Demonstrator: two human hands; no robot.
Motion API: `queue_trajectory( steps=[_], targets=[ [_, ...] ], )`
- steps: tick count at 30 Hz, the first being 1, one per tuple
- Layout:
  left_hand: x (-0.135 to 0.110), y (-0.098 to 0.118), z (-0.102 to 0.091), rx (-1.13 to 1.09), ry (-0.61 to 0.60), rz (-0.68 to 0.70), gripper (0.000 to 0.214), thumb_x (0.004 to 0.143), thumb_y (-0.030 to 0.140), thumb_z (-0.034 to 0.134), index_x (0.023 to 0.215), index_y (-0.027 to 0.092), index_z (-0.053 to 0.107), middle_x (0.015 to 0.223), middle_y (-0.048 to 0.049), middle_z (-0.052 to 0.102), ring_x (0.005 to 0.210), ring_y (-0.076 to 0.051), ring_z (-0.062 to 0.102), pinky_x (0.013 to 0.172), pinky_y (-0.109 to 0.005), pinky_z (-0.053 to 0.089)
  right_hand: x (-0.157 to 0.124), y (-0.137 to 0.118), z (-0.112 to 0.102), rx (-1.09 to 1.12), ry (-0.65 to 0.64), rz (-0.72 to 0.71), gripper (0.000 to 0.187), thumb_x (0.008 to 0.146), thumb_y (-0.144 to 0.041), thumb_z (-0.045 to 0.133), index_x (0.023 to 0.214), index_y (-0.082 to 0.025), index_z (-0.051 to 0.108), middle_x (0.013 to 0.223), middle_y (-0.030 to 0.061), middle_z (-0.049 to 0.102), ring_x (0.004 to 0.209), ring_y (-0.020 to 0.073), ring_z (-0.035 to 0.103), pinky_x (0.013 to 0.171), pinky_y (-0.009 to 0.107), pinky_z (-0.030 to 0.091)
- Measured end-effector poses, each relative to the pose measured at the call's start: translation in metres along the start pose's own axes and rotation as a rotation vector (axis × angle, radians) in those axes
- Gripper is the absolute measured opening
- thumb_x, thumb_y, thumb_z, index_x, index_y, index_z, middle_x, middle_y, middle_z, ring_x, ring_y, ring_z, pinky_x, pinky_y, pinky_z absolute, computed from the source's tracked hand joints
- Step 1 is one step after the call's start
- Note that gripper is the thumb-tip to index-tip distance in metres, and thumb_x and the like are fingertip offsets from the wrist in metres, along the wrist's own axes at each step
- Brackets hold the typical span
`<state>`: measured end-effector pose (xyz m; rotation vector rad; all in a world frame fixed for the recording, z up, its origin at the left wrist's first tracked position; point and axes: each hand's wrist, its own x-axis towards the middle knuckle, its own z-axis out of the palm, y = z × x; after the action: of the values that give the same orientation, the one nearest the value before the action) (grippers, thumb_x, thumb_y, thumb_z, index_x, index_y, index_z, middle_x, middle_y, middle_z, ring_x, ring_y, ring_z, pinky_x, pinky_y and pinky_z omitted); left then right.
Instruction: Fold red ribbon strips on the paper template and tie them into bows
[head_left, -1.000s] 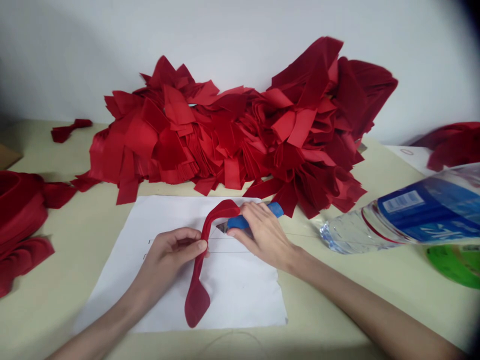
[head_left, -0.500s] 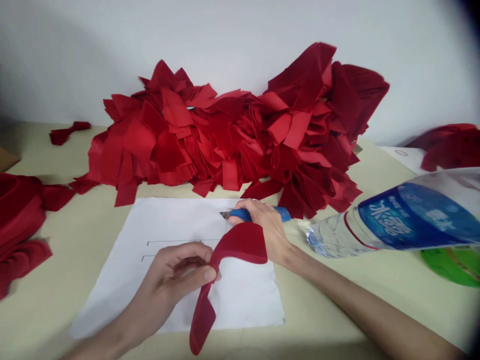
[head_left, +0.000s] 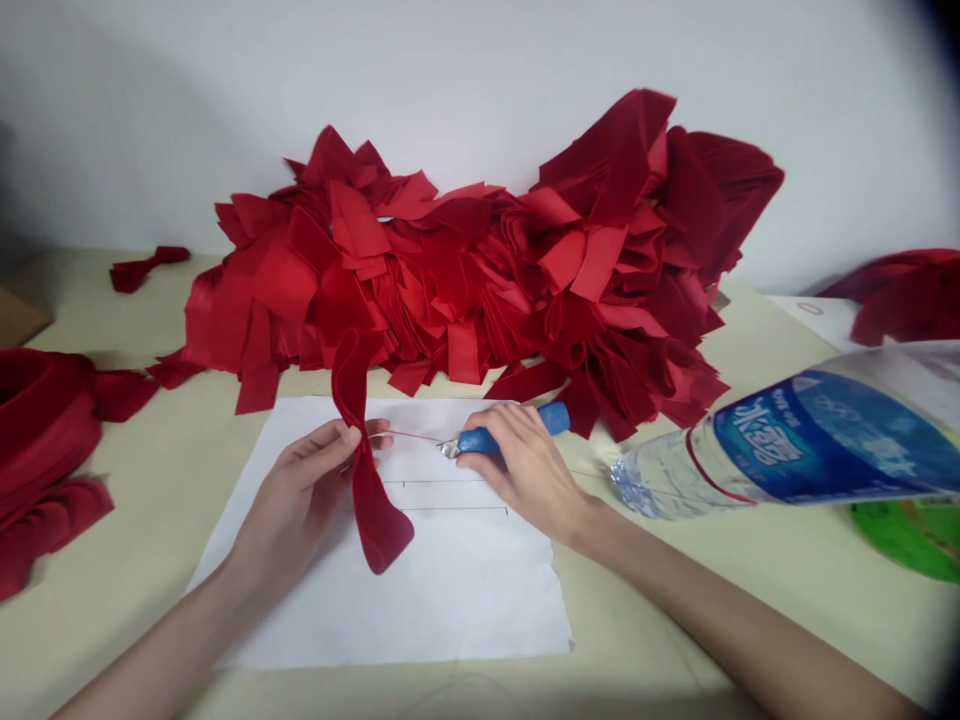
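Observation:
My left hand pinches a red velvet ribbon bow at its narrow middle and holds it upright above the paper. A thin red thread runs from the bow's middle to the right, taut, as far as the blade of a blue utility knife. My right hand is closed around the knife's handle, with the blade pointing left toward the bow. Beneath both hands lies a white sheet of paper with ruled black lines.
A large heap of red ribbon pieces lies along the wall. More red ribbon is at the left, near a small bow. At the right, a water bottle lies beside a green round object.
My left hand has moved left and up with the bow, which now stands more upright. The thread now shows, stretched to the knife blade. The right hand keeps its grip on the knife.

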<state>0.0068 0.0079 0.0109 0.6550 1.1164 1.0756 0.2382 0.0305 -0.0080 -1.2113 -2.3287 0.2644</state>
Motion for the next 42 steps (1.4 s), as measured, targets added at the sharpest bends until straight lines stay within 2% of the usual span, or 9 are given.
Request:
queue_trajectory(
  steps=[4, 8, 13, 15, 20, 23, 27, 30, 42],
  targets=[
    [0.007, -0.001, -0.004, -0.014, 0.050, -0.028, 0.013, 0.081, 0.027, 0.063, 0.081, 0.015, 0.069, 0.095, -0.0052, 0.066, 0.076, -0.012, 0.056, 0.061, -0.017, 0.046, -0.004, -0.001, -0.002, 0.045, 0.013, -0.091, 0.026, 0.086, -0.038, 0.058, 0.101, -0.019, 0.049, 0.095, 0.0051, 0.060, 0.090, 0.0213, 0.051, 0.082, 0.037, 0.040],
    [0.007, -0.003, -0.003, 0.036, 0.024, -0.027, 0.012, 0.081, 0.027, 0.064, 0.083, 0.015, 0.068, 0.089, -0.0045, 0.066, 0.077, -0.012, 0.057, 0.064, -0.018, 0.046, -0.007, -0.003, -0.008, 0.163, 0.236, -0.177, 0.023, 0.092, -0.041, 0.045, 0.102, -0.021, 0.046, 0.089, 0.0058, 0.056, 0.081, 0.0200, 0.051, 0.073, 0.036, 0.043],
    [0.003, -0.005, 0.001, 0.108, -0.015, -0.010, 0.013, 0.080, 0.029, 0.064, 0.080, 0.016, 0.066, 0.083, -0.0036, 0.064, 0.074, -0.013, 0.055, 0.066, -0.021, 0.044, 0.000, -0.010, -0.030, 0.293, 0.414, -0.059, 0.029, 0.097, -0.042, 0.030, 0.105, -0.020, 0.048, 0.086, 0.0053, 0.056, 0.079, 0.0171, 0.053, 0.070, 0.033, 0.044],
    [0.002, -0.005, 0.001, 0.116, -0.017, -0.004, 0.014, 0.079, 0.029, 0.065, 0.076, 0.016, 0.065, 0.082, -0.0035, 0.064, 0.073, -0.013, 0.055, 0.066, -0.022, 0.044, 0.007, -0.014, -0.038, 0.345, 0.350, -0.026, 0.026, 0.096, -0.041, 0.036, 0.103, -0.020, 0.050, 0.089, 0.0051, 0.058, 0.082, 0.0166, 0.056, 0.074, 0.032, 0.045],
    [0.002, -0.004, 0.002, 0.121, -0.041, -0.017, 0.014, 0.078, 0.030, 0.067, 0.074, 0.017, 0.064, 0.077, -0.0022, 0.064, 0.068, -0.013, 0.054, 0.063, -0.023, 0.041, 0.018, -0.027, -0.034, 0.432, -0.051, -0.106, 0.018, 0.089, -0.033, 0.055, 0.101, -0.021, 0.053, 0.120, 0.0064, 0.058, 0.107, 0.0173, 0.056, 0.087, 0.030, 0.045],
    [0.001, -0.002, 0.003, 0.149, -0.055, -0.022, 0.014, 0.079, 0.030, 0.066, 0.076, 0.017, 0.064, 0.075, -0.0015, 0.064, 0.068, -0.013, 0.055, 0.063, -0.023, 0.041, 0.018, -0.035, -0.019, 0.360, -0.202, -0.030, 0.022, 0.084, -0.038, 0.061, 0.099, -0.022, 0.056, 0.112, 0.0032, 0.064, 0.095, 0.0170, 0.063, 0.082, 0.029, 0.046],
    [0.000, -0.001, 0.004, 0.197, -0.036, 0.008, 0.013, 0.078, 0.030, 0.066, 0.077, 0.018, 0.064, 0.071, 0.0002, 0.062, 0.066, -0.013, 0.055, 0.062, -0.023, 0.041, 0.015, -0.036, -0.005, 0.265, -0.178, 0.046, 0.024, 0.082, -0.043, 0.062, 0.093, -0.022, 0.060, 0.076, -0.0027, 0.068, 0.060, 0.0124, 0.060, 0.063, 0.025, 0.042],
    [-0.001, -0.003, 0.003, 0.237, -0.028, 0.060, 0.014, 0.077, 0.031, 0.068, 0.082, 0.019, 0.066, 0.074, 0.0002, 0.063, 0.070, -0.014, 0.057, 0.065, -0.024, 0.042, 0.013, -0.032, -0.001, 0.235, -0.099, 0.101, 0.020, 0.081, -0.039, 0.063, 0.086, -0.021, 0.059, 0.066, -0.0044, 0.063, 0.052, 0.0102, 0.053, 0.055, 0.022, 0.037],
    [0.000, -0.006, 0.003, 0.302, 0.000, 0.126, 0.015, 0.073, 0.031, 0.071, 0.078, 0.017, 0.068, 0.076, -0.0014, 0.065, 0.069, -0.015, 0.056, 0.064, -0.024, 0.041, 0.003, -0.030, 0.005, 0.157, -0.071, 0.079, 0.016, 0.080, -0.034, 0.065, 0.084, -0.020, 0.058, 0.073, -0.0004, 0.068, 0.061, 0.0153, 0.061, 0.056, 0.025, 0.035]
  ],
)
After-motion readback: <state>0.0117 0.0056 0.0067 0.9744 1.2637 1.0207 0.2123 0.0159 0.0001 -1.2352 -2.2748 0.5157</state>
